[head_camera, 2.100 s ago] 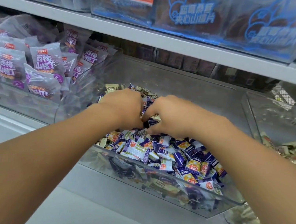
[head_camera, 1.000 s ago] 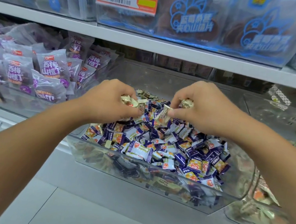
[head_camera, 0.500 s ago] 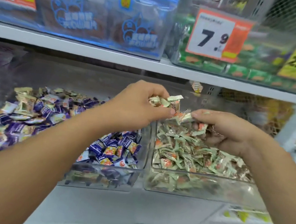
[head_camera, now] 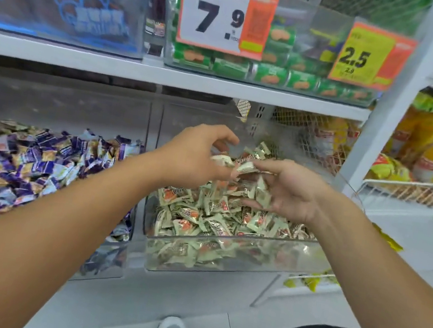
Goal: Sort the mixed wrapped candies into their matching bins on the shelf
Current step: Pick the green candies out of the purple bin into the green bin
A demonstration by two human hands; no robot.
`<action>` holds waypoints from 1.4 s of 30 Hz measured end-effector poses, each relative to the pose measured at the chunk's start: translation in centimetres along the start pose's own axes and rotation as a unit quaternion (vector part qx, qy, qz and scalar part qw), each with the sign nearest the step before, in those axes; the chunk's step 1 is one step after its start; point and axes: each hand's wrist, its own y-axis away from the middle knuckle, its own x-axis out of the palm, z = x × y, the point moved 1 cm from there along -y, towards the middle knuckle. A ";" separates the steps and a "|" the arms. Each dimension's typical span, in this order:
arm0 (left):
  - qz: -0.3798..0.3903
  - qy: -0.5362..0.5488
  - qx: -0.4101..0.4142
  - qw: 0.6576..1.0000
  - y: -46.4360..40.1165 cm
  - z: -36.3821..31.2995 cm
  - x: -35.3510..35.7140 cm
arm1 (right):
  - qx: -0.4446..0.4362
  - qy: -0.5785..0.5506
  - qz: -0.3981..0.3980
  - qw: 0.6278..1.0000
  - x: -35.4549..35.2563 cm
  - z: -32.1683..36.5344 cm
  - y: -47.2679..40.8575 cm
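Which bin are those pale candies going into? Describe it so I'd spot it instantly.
Find the white shelf board under the 7.9 price sign. Just below stands a clear bin, under both hands. It holds pale green wrappers; its left neighbour holds mostly purple ones.

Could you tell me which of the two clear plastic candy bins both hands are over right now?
The right-hand clear bin, filled with pale green wrapped candies; the left bin holds mostly purple wrapped candies and no hand is over it.
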 end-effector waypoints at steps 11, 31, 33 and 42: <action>-0.161 -0.018 0.057 0.985 2.2 1.6 -3.7 | -0.349 0.330 -0.199 0.854 1.9 0.7 -0.3; -0.089 -0.091 -0.455 0.881 25.1 13.0 -20.5 | -0.407 0.629 0.460 0.477 38.0 -3.8 1.3; -0.049 -0.190 -0.438 0.877 25.1 12.8 -20.1 | -0.388 0.651 0.471 0.451 38.7 -4.0 0.3; 0.106 -0.250 -0.408 0.871 23.4 14.5 -18.6 | -0.266 0.774 0.364 0.445 34.3 -0.6 -2.6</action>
